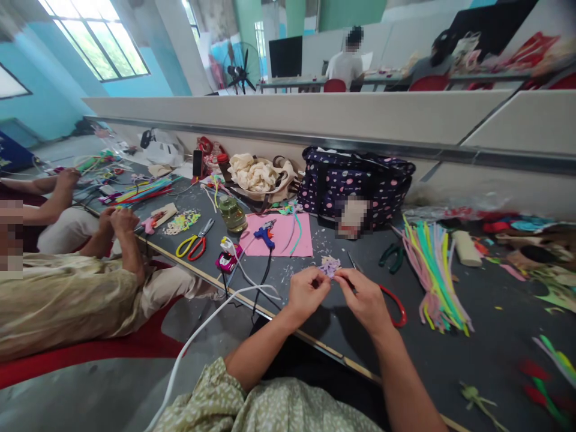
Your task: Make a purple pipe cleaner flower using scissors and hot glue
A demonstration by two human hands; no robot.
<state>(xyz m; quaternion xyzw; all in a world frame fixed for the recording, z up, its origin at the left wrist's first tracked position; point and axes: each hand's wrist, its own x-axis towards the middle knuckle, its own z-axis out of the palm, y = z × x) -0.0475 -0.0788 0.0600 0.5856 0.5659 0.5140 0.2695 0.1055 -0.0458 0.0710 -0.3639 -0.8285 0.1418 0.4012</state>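
Observation:
Over the front part of the dark table [360, 252], my left hand [309, 293] and my right hand [361, 295] are close together, thumbs and fingertips pinched. Between them is a small lilac fuzzy piece [330, 266], probably of pipe cleaner; its exact shape is hard to make out. Both hands touch it, the left at its left side and the right at its right. Partly behind my right hand lie red-handled scissors [398, 307]. Beyond my hands, a blue glue gun [265, 233] rests on a pink sheet [299, 240].
A bundle of coloured pipe cleaners [434, 270] and dark green pliers [391, 258] lie to the right. At the back stands a patterned bag [355, 180]. Left are a glass jar [232, 214], scissors [196, 241] and a white cable [193, 336]. A co-worker's hands [119, 221] work further left.

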